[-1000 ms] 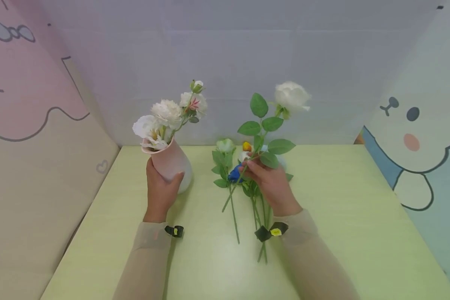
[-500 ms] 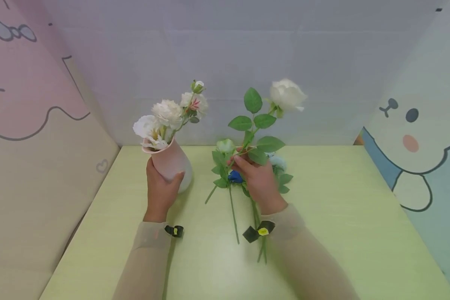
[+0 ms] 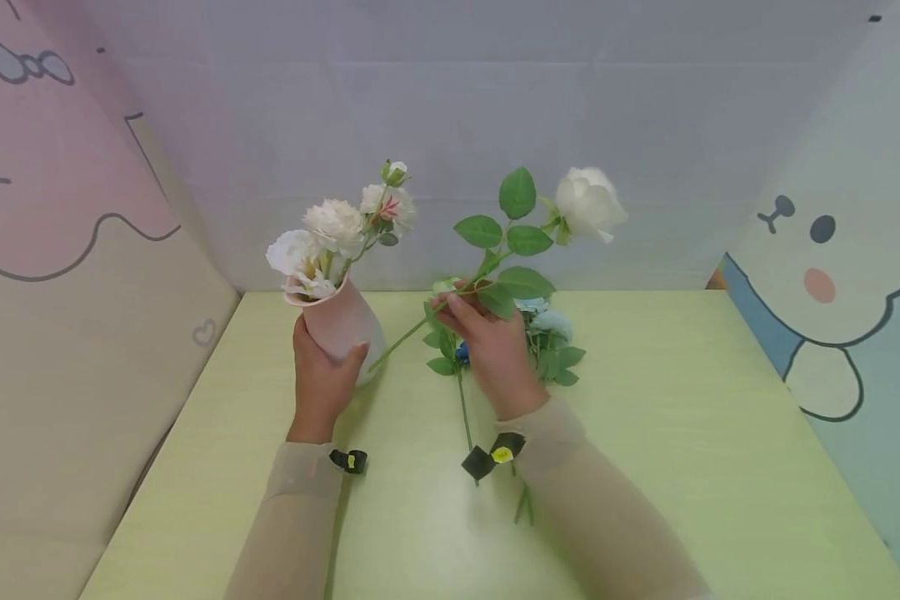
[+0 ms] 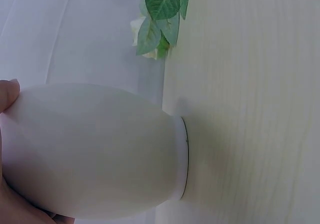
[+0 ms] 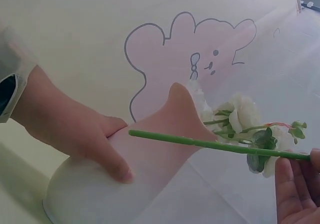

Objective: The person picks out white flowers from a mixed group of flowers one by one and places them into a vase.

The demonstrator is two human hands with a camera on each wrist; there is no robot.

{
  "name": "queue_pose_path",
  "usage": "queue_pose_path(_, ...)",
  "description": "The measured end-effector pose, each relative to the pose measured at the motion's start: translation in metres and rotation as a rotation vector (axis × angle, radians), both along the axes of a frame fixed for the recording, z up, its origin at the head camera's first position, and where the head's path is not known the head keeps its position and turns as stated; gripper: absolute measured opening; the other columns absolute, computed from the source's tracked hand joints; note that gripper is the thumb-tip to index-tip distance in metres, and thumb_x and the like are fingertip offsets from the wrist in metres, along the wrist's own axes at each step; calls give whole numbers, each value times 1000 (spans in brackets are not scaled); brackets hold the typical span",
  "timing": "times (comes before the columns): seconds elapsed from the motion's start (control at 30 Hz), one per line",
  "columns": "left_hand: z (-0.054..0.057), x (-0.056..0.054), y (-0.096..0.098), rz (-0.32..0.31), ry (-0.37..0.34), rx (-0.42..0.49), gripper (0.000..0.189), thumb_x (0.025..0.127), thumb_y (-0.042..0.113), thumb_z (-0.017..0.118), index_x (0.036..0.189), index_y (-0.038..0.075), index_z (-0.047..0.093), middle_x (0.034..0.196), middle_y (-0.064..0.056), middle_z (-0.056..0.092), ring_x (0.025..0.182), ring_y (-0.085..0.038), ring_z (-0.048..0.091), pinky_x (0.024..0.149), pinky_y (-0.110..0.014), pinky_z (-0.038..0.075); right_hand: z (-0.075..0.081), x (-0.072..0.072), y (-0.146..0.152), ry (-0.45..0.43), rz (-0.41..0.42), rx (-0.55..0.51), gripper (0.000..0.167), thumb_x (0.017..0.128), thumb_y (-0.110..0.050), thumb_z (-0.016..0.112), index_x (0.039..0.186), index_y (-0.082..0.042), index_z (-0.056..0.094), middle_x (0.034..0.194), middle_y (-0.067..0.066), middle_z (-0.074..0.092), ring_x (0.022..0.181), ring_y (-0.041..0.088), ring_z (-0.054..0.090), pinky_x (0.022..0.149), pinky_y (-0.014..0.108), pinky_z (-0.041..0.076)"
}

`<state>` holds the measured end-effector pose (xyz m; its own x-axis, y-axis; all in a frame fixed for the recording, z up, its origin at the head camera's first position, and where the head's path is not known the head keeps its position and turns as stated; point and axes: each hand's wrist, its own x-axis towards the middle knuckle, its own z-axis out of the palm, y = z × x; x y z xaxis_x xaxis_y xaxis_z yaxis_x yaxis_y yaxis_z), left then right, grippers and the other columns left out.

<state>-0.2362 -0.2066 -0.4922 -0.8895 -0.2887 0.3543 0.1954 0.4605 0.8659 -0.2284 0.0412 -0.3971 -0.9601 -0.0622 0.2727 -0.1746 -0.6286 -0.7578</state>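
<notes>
My left hand (image 3: 322,383) grips the body of a pinkish-white vase (image 3: 348,329), thumb across its front. In the left wrist view the base of the vase (image 4: 95,149) meets or nearly meets the tabletop. Several white flowers (image 3: 333,229) stand in its mouth, one stem leaning right with a small bud. Between thumb and fingers, my right hand (image 3: 495,350) pinches the stem of a white rose (image 3: 588,202) with green leaves. The bloom points up and right. In the right wrist view the bare green stem (image 5: 200,142) passes in front of the vase neck, its end near my left thumb.
Behind my right hand lie more flowers on the table: pale blue blooms (image 3: 551,323), a partly hidden blue flower (image 3: 462,353) and a pale green one. Their stems (image 3: 525,507) stretch toward me. A white backdrop (image 3: 450,125) rises behind the table, with cartoon-printed panels at both sides.
My right hand has moved left with the white rose, and the stem's lower end has swung toward the vase. My left hand and the vase have stayed in place.
</notes>
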Motion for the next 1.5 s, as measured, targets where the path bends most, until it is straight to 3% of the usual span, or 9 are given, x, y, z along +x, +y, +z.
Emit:
queue_pose_path(0.43,-1,-2,-2,10,24,-21,101,82,22,84,159,11,20,148,-16,39,126,-30,45,104,-53,36,33,-13,-14,63,-27,-28,11,100,0,64,109,-5,66,103,12,70,101,28,70,99,46,52)
queue_pose_path(0.73,-4,-3,-3,13,31,-11,100,81,22,84,159,11,22,148,-15,40,126,-29,45,105,-52,36,44,-20,-24,97,-54,-71,11,100,3,62,106,-5,67,102,13,70,100,26,70,98,44,53)
queue_pose_path(1.2,-5,-3,0,22,-5,-22,102,82,24,83,160,11,20,150,-19,39,129,-34,45,105,-59,38,64,-26,-30,128,-188,-75,10,99,-1,66,108,-1,64,102,15,69,102,29,69,98,45,53)
queue_pose_path(1.5,-5,-2,-2,15,6,-24,102,82,26,83,161,13,19,151,-16,38,130,-34,44,106,-60,37,72,-33,-41,181,-163,-69,10,97,5,66,106,0,66,100,16,71,99,30,70,96,46,54)
